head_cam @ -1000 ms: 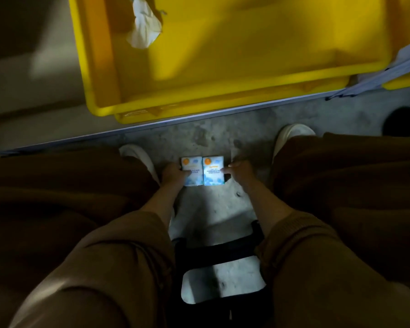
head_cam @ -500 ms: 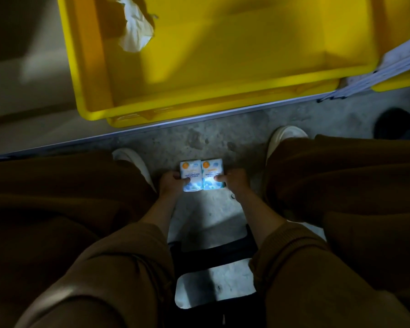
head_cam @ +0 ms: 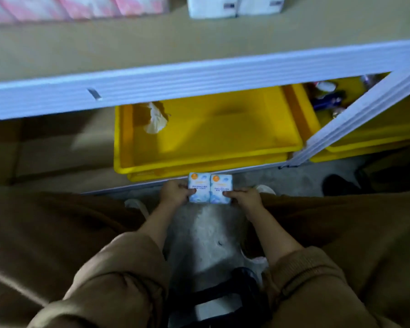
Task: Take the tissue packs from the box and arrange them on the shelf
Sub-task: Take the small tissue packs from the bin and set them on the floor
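Left hand (head_cam: 175, 194) and right hand (head_cam: 245, 200) grip two touching pale-blue tissue packs (head_cam: 200, 185) with orange circles

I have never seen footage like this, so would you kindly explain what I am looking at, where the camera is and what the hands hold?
No machine is involved: a person wears a wide-angle camera on the head, so this single picture looks down over their own brown sleeves. The left hand grips the left tissue pack and the right hand grips the right tissue pack, the two side by side. Beyond them a yellow crate sits below a shelf and contains a crumpled white scrap. On the shelf lie pink packs and white packs. The floor is grey concrete.
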